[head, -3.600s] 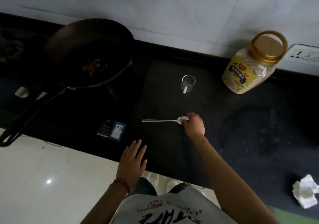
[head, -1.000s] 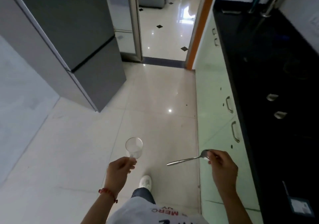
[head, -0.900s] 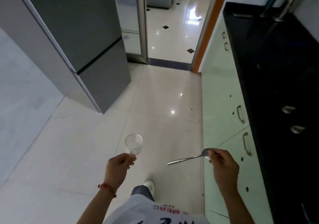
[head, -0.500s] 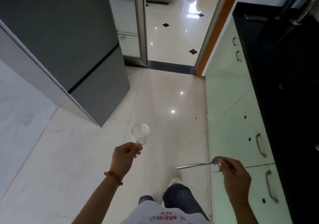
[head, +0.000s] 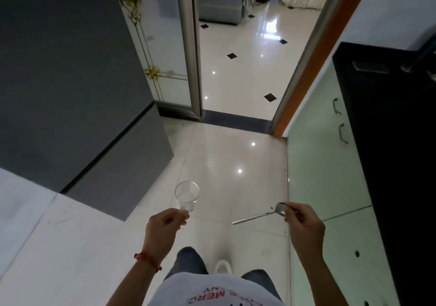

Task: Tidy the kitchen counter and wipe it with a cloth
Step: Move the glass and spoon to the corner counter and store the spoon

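Observation:
My left hand (head: 162, 226) grips a small clear glass cup (head: 186, 195) by its handle and holds it upright over the floor. My right hand (head: 304, 225) pinches a metal spoon (head: 259, 215) at the bowl end, with the handle pointing left. Both hands are in front of my body above the pale tiled floor. The black kitchen counter (head: 389, 140) runs along the right side, away from both hands. No cloth is in view.
A tall grey fridge (head: 70, 93) stands on the left. Pale green cabinet fronts (head: 325, 176) with metal handles sit under the counter. Ahead is an open doorway (head: 238, 70) with an orange frame, leading to a room with a sofa.
I picked up the spoon and the cup from the counter, turned away from it, and walked along the kitchen toward the doorway. Both hands still hold their objects.

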